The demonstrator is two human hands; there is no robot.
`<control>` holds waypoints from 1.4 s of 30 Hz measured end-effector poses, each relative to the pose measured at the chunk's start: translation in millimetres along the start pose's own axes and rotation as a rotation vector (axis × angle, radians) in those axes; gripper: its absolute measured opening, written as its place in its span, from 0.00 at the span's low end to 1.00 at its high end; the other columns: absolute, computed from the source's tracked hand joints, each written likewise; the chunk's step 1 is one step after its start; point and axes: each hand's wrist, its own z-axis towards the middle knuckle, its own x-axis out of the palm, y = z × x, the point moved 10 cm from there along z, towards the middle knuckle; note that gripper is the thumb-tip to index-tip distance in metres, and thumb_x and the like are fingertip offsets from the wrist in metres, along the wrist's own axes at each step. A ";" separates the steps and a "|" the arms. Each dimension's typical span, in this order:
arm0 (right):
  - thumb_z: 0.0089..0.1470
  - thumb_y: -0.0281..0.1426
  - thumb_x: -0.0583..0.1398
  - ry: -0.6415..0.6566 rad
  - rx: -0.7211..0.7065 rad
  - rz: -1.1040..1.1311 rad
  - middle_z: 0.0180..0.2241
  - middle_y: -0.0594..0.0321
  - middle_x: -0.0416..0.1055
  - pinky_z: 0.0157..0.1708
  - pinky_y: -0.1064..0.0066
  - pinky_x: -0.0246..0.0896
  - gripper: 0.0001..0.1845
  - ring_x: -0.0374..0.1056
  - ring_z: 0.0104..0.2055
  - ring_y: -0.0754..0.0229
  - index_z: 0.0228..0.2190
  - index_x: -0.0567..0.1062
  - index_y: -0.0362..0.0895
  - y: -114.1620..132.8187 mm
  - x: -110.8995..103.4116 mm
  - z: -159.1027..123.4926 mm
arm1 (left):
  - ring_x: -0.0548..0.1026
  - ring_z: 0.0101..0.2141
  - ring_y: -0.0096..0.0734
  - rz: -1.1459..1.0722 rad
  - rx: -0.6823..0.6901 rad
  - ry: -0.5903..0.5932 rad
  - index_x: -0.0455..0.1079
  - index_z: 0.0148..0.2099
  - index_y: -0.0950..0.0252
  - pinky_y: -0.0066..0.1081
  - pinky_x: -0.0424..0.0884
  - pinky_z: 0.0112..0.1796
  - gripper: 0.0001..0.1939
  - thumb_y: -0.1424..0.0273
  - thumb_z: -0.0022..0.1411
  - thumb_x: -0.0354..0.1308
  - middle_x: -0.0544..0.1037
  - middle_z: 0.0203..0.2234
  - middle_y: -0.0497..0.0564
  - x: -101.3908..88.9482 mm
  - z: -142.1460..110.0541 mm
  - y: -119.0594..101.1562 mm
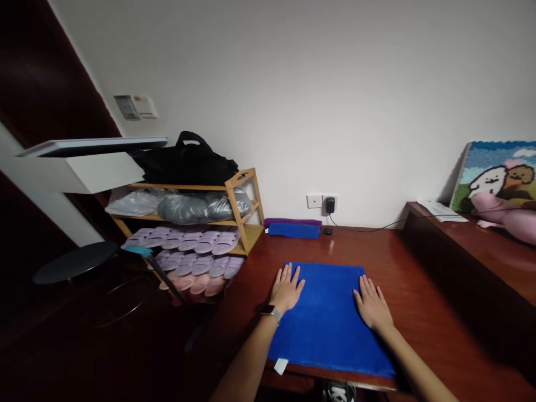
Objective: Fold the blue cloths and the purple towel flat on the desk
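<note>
Blue cloth (326,318) (white-tagged) lies flat under left hand (287,291) and right hand (374,307).

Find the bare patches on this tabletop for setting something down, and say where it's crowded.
Bare tabletop shows between the spread blue towel and the folded blue towel, and between the right hand and the raised counter. Crowded: the back edge by the folded purple towel, and the spread blue towel's left side, under the left hand.
</note>
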 end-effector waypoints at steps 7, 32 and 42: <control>0.67 0.45 0.36 0.024 -0.026 -0.051 0.74 0.58 0.36 0.72 0.57 0.27 0.40 0.31 0.75 0.55 0.71 0.43 0.34 0.8 -0.5 -0.9 | 0.50 0.71 0.42 -0.144 0.325 -0.071 0.51 0.74 0.60 0.48 0.49 0.69 0.33 0.52 0.75 0.32 0.55 0.72 0.54 19.9 -17.1 -170.1; 0.65 0.49 0.35 0.014 0.039 -0.082 0.73 0.61 0.37 0.72 0.54 0.34 0.42 0.34 0.75 0.53 0.71 0.44 0.38 -7.7 16.1 -62.5 | 0.50 0.71 0.43 -0.045 -0.036 -0.132 0.53 0.74 0.61 0.47 0.51 0.68 0.36 0.48 0.74 0.35 0.54 0.72 0.55 -2.6 -90.2 12.1; 0.67 0.47 0.37 -0.025 0.006 -0.062 0.73 0.61 0.38 0.72 0.54 0.32 0.40 0.35 0.75 0.54 0.71 0.44 0.37 1.8 6.2 -76.8 | 0.55 0.69 0.46 0.066 0.045 -0.278 0.58 0.72 0.64 0.52 0.54 0.67 0.31 0.55 0.76 0.39 0.61 0.69 0.59 -26.4 -88.6 -31.5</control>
